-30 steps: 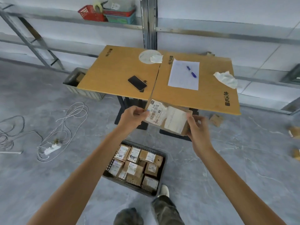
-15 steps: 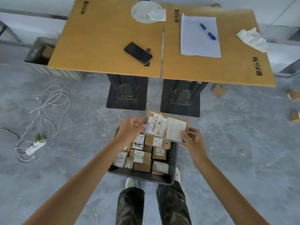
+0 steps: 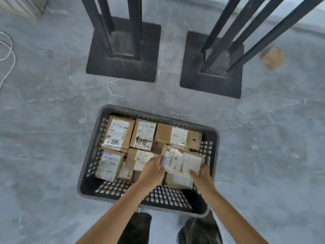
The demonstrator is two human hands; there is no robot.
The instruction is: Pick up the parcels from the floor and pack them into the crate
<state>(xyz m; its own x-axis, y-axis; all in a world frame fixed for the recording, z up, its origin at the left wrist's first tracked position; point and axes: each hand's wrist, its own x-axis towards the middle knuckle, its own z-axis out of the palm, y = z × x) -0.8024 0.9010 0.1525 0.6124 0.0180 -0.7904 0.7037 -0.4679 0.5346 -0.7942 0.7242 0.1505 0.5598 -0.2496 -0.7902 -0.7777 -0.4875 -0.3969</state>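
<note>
So, the cardboard parcel (image 3: 182, 162) hangs between the two hands, low over the near right part of the black plastic crate (image 3: 88, 173). Its long axis runs from left to right, almost parallel to the near wall of the crate, and its labelled face looks up. The left hand (image 3: 152, 172) grips the left short end with curled fingers. The right hand (image 3: 202, 175) holds the near right corner, with fingers laid over the top edge. Both hands are equally close to it, so I judge that neither has to reach; the move that remains is only downward.

Directly under it lies another labelled parcel (image 3: 177, 180), so it seems to go on a second layer and not on the crate bottom. The right crate wall is just beside the right end, and the packed parcels (image 3: 144, 134) of the far row are close behind. I think there is little room for the fingers there.

The crate stands on a grey marbled floor (image 3: 52, 120), near two black pedestal bases (image 3: 123, 67). One loose parcel (image 3: 273, 58) lies on the floor, well apart to the far right, and a white cable (image 3: 8, 50) shows at the left edge.
</note>
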